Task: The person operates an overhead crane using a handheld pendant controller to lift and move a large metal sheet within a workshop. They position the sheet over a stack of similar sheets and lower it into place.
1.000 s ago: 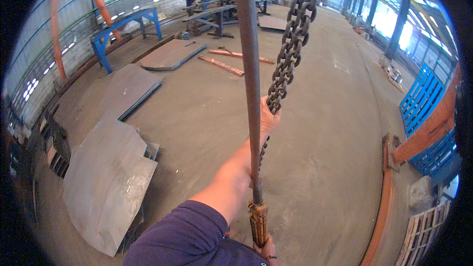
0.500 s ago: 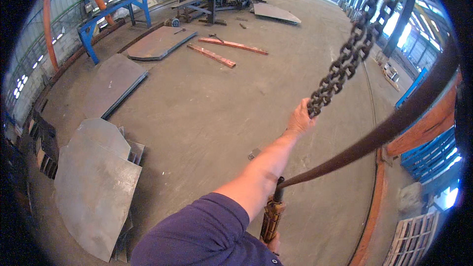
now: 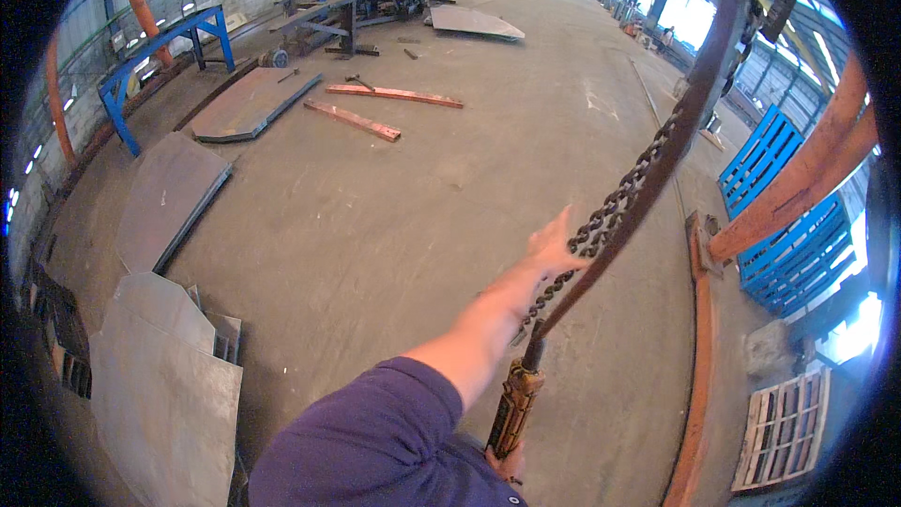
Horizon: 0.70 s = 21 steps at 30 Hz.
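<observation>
My left arm, in a dark sleeve, stretches forward across the middle. Its hand (image 3: 552, 246) is open, fingers spread, beside a dark hanging chain (image 3: 610, 211); thumb and chain overlap, so I cannot tell whether they touch. Low in the middle my right hand (image 3: 507, 465), partly hidden, is closed around the bottom of a worn yellow and black pendant control (image 3: 515, 406). From the pendant's top a thick brown cable (image 3: 648, 178) curves up to the right, passing in front of the chain.
Cut steel plates (image 3: 169, 394) are stacked at the left, with more plates (image 3: 174, 192) farther off. Two red bars (image 3: 352, 119) lie on the concrete floor. On the right stand an orange column (image 3: 788, 192), blue pallets (image 3: 793, 253) and a wooden pallet (image 3: 784, 427). Machinery (image 3: 375, 0) stands far back.
My left hand has let go of the chain and spread its fingers. The chain now hangs lower, beside the cable. The view has turned to the right. My right hand still grips the pendant control.
</observation>
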Each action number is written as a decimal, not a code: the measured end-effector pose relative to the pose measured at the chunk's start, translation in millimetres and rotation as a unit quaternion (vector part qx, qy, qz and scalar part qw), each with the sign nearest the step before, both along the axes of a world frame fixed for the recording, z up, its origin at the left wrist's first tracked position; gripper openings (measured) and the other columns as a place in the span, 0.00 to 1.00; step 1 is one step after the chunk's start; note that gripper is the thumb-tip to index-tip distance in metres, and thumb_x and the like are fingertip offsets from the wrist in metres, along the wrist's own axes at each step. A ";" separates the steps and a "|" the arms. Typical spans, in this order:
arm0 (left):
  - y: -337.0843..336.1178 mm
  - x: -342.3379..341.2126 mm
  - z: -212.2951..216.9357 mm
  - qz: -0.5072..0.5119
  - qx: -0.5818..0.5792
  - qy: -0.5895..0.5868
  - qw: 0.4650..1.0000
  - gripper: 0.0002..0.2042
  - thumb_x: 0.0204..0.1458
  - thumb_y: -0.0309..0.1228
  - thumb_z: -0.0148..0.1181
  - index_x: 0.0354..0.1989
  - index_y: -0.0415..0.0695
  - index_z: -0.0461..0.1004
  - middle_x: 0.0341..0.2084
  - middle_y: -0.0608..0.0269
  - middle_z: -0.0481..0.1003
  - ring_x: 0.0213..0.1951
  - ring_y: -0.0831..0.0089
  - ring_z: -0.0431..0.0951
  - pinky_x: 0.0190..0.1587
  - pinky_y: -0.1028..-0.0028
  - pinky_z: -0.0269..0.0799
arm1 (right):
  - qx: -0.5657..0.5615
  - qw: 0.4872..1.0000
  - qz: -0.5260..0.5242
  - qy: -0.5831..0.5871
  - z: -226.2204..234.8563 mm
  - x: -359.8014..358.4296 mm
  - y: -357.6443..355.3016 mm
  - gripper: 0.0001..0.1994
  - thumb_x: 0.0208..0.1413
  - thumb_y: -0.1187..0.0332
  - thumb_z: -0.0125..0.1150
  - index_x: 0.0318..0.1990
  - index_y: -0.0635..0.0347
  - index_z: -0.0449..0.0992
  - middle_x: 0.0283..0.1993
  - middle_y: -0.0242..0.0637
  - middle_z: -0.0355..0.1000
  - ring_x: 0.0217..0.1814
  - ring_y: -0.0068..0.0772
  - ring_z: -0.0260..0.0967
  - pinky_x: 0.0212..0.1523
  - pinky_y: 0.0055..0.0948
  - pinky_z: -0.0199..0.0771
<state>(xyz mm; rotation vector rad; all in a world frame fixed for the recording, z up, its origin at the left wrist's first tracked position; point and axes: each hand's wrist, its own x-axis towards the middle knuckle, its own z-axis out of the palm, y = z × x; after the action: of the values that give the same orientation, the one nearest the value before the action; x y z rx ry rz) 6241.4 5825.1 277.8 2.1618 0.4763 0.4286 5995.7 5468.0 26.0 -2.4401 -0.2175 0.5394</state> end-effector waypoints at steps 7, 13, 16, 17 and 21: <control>62.1 -357.4 -319.1 0.070 -0.115 0.409 0.903 0.34 0.49 0.50 0.57 0.62 0.43 0.62 0.54 0.42 0.69 0.56 0.50 0.70 0.57 0.61 0.66 | 0.045 0.995 0.088 0.003 -17.2 34.5 28.0 0.35 0.39 0.57 0.74 0.53 0.61 0.62 0.46 0.50 0.72 0.49 0.52 0.71 0.49 0.45 0.72; -63.1 -822.0 -268.2 0.212 -0.058 0.671 0.709 0.16 0.51 0.42 0.52 0.46 0.56 0.77 0.39 0.56 0.77 0.43 0.54 0.78 0.44 0.58 0.75 | 0.056 0.986 0.152 0.047 4.3 68.6 71.4 0.36 0.37 0.57 0.74 0.53 0.59 0.62 0.46 0.50 0.73 0.49 0.51 0.72 0.49 0.45 0.72; -103.8 -907.0 -278.6 0.534 -0.198 0.627 0.531 0.15 0.48 0.41 0.61 0.42 0.47 0.79 0.45 0.58 0.78 0.47 0.63 0.77 0.47 0.64 0.73 | 0.116 0.982 0.148 -0.029 -19.6 84.2 101.3 0.32 0.36 0.63 0.75 0.49 0.60 0.65 0.38 0.46 0.76 0.41 0.42 0.77 0.42 0.40 0.76; -104.7 -900.2 -287.5 0.584 -0.262 0.574 0.511 0.16 0.48 0.41 0.62 0.43 0.48 0.77 0.44 0.59 0.78 0.44 0.65 0.78 0.44 0.64 0.74 | 0.115 0.982 0.145 -0.028 -23.7 91.0 113.2 0.31 0.36 0.64 0.76 0.48 0.60 0.65 0.38 0.45 0.77 0.41 0.41 0.77 0.43 0.39 0.76; -114.4 -797.4 -331.4 0.635 -0.499 0.332 0.487 0.21 0.47 0.39 0.65 0.51 0.50 0.73 0.39 0.63 0.79 0.33 0.71 0.80 0.34 0.61 0.75 | 0.111 0.984 0.136 -0.013 -40.3 116.9 151.7 0.30 0.34 0.67 0.77 0.47 0.61 0.67 0.41 0.43 0.77 0.44 0.38 0.76 0.47 0.37 0.74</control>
<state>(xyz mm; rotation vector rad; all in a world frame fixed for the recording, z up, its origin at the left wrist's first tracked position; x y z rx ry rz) 5444.0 5710.6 -53.7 0.3525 2.1356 -0.0655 6112.6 5619.7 -14.2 -2.2142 -0.5953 0.5672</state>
